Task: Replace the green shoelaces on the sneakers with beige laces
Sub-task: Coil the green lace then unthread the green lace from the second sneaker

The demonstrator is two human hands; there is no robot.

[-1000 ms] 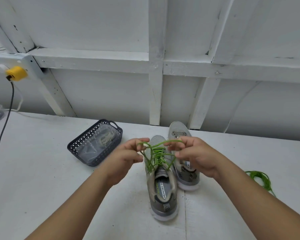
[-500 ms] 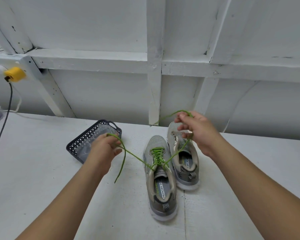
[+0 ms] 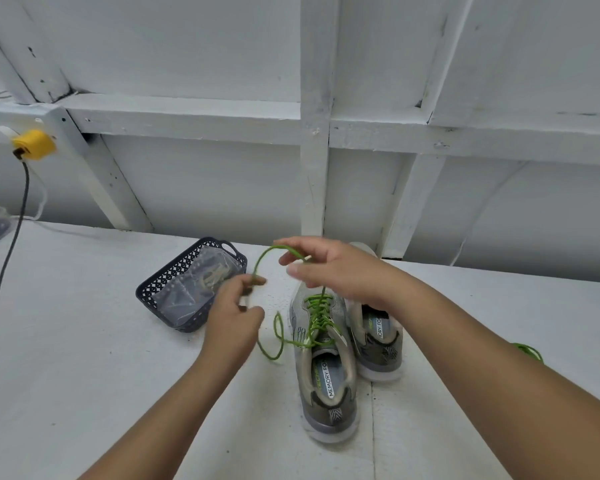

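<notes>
Both hands pinch the green lace (image 3: 317,315): right hand (image 3: 329,271) holds one end raised, left hand (image 3: 234,308) grips the loop, probably to draw it free of the nearer sneaker (image 3: 323,358) just below the right hand.

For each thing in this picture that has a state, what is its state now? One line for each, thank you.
Near sneaker: still laced green, bow undone.
Far sneaker: no lace visible.
Green lace: one end looped between both hands, other end loose on the table.
Left hand: pinches the lace.
Right hand: holds the lace.
Basket: holds a clear bag.
Yellow plug: plugged in.
</notes>
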